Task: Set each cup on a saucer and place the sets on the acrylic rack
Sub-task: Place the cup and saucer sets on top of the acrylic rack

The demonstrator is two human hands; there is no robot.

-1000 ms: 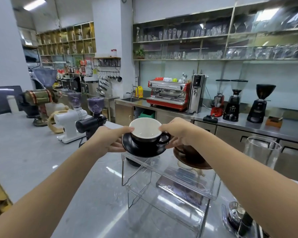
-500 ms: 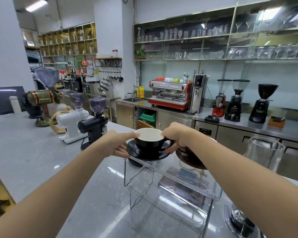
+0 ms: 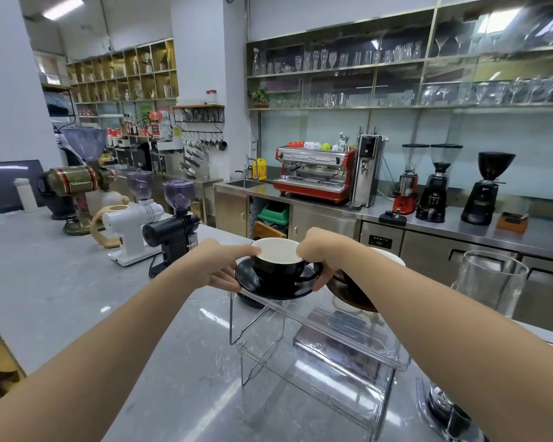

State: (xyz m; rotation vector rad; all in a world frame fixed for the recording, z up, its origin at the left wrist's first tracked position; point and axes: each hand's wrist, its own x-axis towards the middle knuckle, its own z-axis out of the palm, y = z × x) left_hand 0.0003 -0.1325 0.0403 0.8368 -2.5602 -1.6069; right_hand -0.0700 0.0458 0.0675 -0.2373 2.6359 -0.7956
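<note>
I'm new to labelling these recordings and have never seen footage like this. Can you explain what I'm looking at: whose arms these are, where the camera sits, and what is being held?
There is no machine here: a person wears one wide-angle camera on the head, so both arms reach out from below the picture. The left hand and right hand together hold a black cup, white inside, sitting on a black saucer. They hold it at the top tier of a clear acrylic rack standing on a grey counter. A brown cup and saucer already sits on the rack, partly hidden by the right arm. Coffee grinders stand to the left.
</note>
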